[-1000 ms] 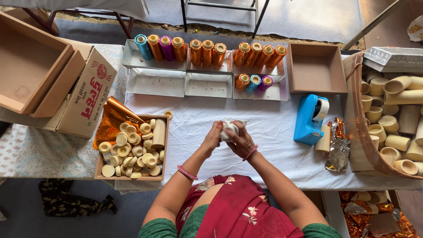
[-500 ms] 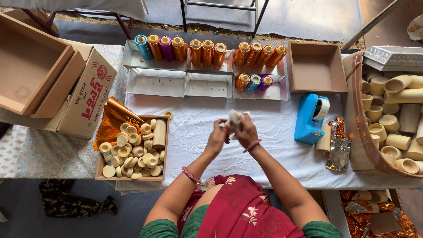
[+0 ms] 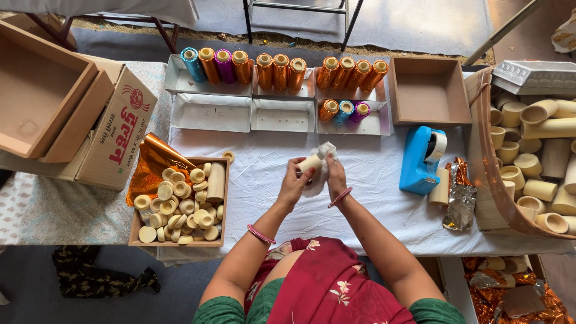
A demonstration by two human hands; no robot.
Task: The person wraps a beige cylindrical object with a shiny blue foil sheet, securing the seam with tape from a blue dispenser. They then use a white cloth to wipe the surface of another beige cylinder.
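At the far left of the white-covered table (image 3: 372,210), an open brown cardboard box (image 3: 42,96) sits beside a printed carton (image 3: 120,135), its flaps spread. Just right of the carton, a crumpled sheet of orange foil (image 3: 150,165) lies partly under a shallow cardboard tray (image 3: 180,201) filled with short cream-coloured tubes, some upright, some on their sides. Along the back edge, white trays (image 3: 210,112) stand in two rows; the rear trays carry foil-wrapped spools (image 3: 282,71), mostly orange with one blue and one purple at the left end, while two front trays are bare and a third holds three more spools. At centre, above the cloth, the left hand (image 3: 295,183) grips a cream tube (image 3: 311,162) between thumb and fingers, held roughly level and clear of the table. The right hand (image 3: 335,175) is closed around a wad of white cloth (image 3: 321,162) pressed against the tube's end. Both wrists carry pink bangles. Right of the hands, a blue tape dispenser (image 3: 422,159) stands on the cloth, with a single cream tube and scraps of silver and orange foil (image 3: 461,198) just beside it. Behind the dispenser sits an open brown box (image 3: 429,90). At the far right, a large basket (image 3: 489,174) holds many cream tubes of varied length.
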